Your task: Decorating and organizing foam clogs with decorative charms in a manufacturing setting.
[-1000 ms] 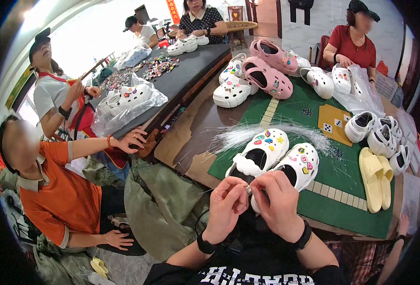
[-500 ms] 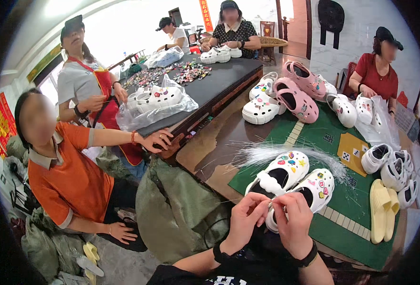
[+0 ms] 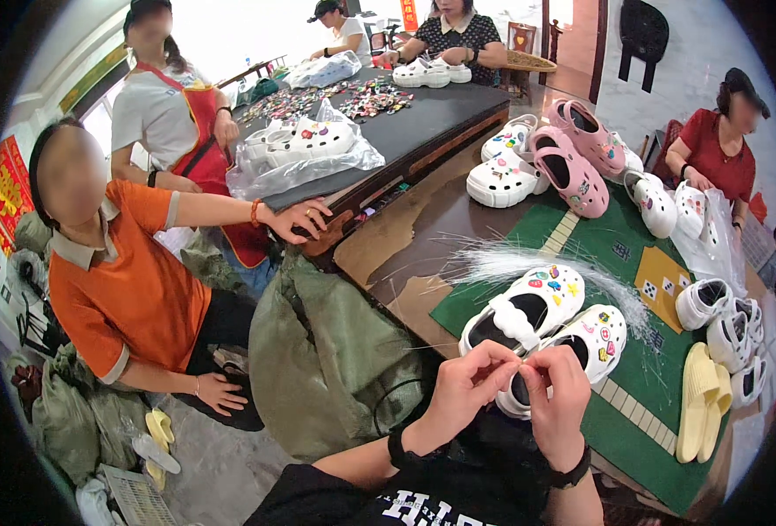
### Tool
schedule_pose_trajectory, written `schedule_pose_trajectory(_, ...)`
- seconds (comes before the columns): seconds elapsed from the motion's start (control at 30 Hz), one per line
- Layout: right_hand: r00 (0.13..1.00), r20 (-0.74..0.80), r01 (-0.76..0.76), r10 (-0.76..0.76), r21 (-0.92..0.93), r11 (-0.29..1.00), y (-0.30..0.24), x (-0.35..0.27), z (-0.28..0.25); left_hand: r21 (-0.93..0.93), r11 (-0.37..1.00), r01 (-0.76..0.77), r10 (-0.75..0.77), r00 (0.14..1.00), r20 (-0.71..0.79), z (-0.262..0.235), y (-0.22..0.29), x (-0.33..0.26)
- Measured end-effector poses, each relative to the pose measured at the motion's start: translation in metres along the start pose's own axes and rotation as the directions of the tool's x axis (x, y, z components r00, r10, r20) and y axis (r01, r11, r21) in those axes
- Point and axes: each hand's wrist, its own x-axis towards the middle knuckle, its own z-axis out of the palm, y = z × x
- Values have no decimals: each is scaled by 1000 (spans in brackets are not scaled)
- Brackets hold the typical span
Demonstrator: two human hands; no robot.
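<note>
Both my hands meet fingertip to fingertip over the heel end of a pair of white clogs. My left hand [image 3: 465, 390] is closed in a pinch, and my right hand [image 3: 562, 412] pinches right against it. Whatever lies between the fingertips is too small to make out; a faint thin line shows beside my left hand. The left white clog [image 3: 563, 282] and the right white clog [image 3: 612, 326] carry colourful charms on their toes. My hands partly hide their heels. Just beyond them lies a bundle of clear thin strands [image 3: 528, 263].
Pink clogs [image 3: 572, 175] and several white shoes stand farther back on the green mat [image 3: 467, 311]. Yellow slides [image 3: 702, 408] lie at right. A green sack [image 3: 318, 368] hangs left of me. A co-worker in orange [image 3: 142, 289] rests a hand on the dark table [image 3: 397, 145].
The view has shifted, so the table and people sit slightly differently in it. My hands keep their pinch near the clogs' heels. The aproned co-worker's hands have lowered.
</note>
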Motion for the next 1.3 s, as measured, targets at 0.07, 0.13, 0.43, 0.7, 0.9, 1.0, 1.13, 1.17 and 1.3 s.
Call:
schedule_pose_trajectory(0.07,999,-3,-52,52,64,997,-1,-1,-1,-93,990,110,-102,991,85,-5,1,1)
schedule_pose_trajectory(0.13,995,38,-90,88,74,993,-1,-4,-7,-131,983,126,-116,990,83,-7,-1,2)
schedule_pose_trajectory(0.43,1000,-2,-12,12,31,999,5,-4,0,-173,965,196,-167,971,170,-3,5,1)
schedule_pose_trajectory(0.7,998,-40,55,-56,-31,998,3,-6,0,-190,976,101,-80,990,116,-1,1,0)
schedule_pose_trajectory(0.9,999,-33,40,-39,16,999,-3,-14,0,-268,960,78,-38,987,153,-3,1,-8)
schedule_pose_trajectory(1.0,998,-39,-36,39,58,998,-2,-21,2,-293,947,129,-76,980,185,1,-2,-10)
schedule_pose_trajectory(1.13,996,-46,79,-83,-82,993,2,-12,0,-44,998,50,-45,993,112,2,-1,-5)
schedule_pose_trajectory(1.17,995,-25,99,-101,-66,993,0,-8,4,-117,992,57,-48,996,75,0,-3,-6)
schedule_pose_trajectory(1.3,994,11,105,-105,-24,994,9,2,12,-191,975,117,-113,993,31,-22,-5,0)
